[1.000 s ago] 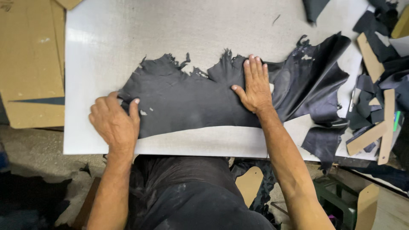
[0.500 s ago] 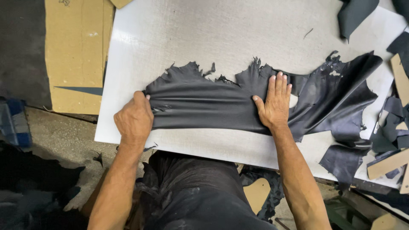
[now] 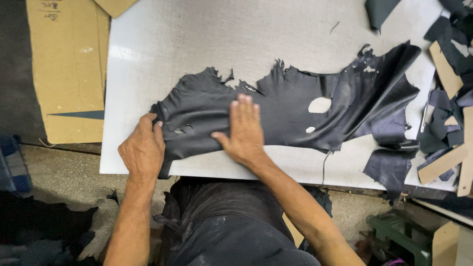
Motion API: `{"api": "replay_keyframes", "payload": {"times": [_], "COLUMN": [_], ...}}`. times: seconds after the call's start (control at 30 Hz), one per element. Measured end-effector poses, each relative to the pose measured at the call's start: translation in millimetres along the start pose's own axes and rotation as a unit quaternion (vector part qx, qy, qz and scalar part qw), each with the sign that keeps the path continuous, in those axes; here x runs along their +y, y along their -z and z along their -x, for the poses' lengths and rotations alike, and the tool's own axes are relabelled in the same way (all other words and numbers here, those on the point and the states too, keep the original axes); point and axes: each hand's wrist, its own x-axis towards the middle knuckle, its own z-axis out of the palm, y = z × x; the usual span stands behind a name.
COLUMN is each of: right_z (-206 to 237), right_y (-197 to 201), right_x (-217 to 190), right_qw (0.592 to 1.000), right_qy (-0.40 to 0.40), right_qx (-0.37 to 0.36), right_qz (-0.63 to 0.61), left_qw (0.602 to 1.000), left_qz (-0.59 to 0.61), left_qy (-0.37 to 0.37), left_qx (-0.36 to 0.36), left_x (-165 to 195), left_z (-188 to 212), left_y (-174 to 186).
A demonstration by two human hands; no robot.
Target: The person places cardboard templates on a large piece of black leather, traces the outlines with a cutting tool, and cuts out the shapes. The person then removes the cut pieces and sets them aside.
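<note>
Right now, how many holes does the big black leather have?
3 clear holes in the leather: a big oval, a small one below, a slit beside the left hand. Folds may hide more.

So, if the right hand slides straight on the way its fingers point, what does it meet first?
The right hand lies flat on the black leather, fingers pointing away. It would likely reach the hide's ragged far edge first, then bare white board.

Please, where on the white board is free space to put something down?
The white cutting board is bare beyond the black leather hide, from its left edge to the far right. A narrow strip runs along the near edge. The right side is crowded with leather scraps and cardboard patterns.
</note>
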Motion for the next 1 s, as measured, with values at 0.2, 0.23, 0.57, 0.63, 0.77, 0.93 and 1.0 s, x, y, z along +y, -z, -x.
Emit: {"api": "replay_keyframes", "payload": {"times": [0.2,0.23,0.57,0.63,0.77,0.93,1.0], "right_z": [-34,-34,35,22,-14,-41,-42], "right_y": [5,7,26,34,45,47,47], "right_x": [-46,-43,80,124,186,199,199], "right_qw": [0.994,0.992,0.992,0.996,0.999,0.999,0.999], "right_qy": [0.096,0.116,0.072,0.043,0.026,0.046,0.045], "right_qx": [-0.045,-0.026,-0.103,-0.077,-0.028,0.018,0.02], "right_qz": [-0.027,-0.035,-0.023,0.001,0.007,-0.003,-0.023], "left_qw": [0.986,0.979,0.979,0.98,0.981,0.981,0.976], "left_qz": [0.08,0.1,-0.036,-0.049,-0.046,-0.093,-0.102], "left_qy": [-0.131,-0.156,-0.147,-0.139,-0.126,-0.101,-0.128], "left_qx": [-0.063,-0.09,-0.136,-0.137,-0.138,-0.139,-0.147], "left_x": [56,70,69,69,72,83,107], "left_z": [-6,-9,-26,-26,-29,-27,-20], "left_y": [-20,-28,-65,-69,-71,-74,-83]}}
